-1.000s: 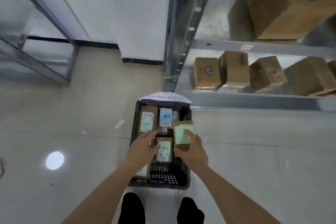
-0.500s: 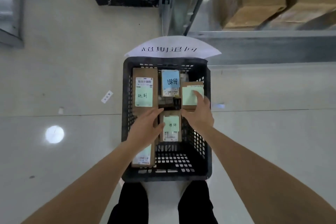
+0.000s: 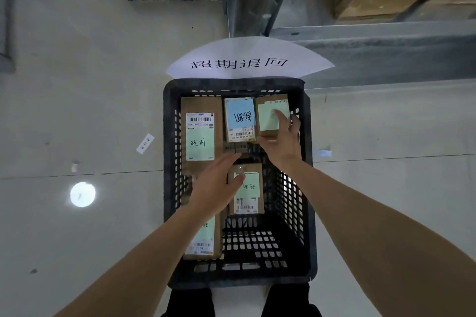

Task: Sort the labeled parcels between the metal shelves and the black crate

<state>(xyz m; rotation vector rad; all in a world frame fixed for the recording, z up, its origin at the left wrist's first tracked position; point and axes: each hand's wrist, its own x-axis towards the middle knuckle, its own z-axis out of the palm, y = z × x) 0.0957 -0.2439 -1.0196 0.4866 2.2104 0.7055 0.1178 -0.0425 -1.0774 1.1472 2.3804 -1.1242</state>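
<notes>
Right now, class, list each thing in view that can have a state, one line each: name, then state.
Black crate: on the floor, partly filled, near right part bare.
Paper sign: at the crate's far rim.
Blue-note parcel: flat, untouched.
Long parcel: flat, far left.
Green-note parcel: gripped by right hand.
Middle parcel: left hand on it.

The crate [image 3: 170, 188] is looking like matte black plastic with perforated walls. The parcels inside, like the big one at far left [image 3: 201, 134], are plain brown cardboard wearing paper labels and pastel sticky notes. The floor [image 3: 77, 110] is showing a smooth, glossy tile finish, reflecting a lamp. The shelf [image 3: 386, 41] is looking like dull grey galvanized metal.
</notes>
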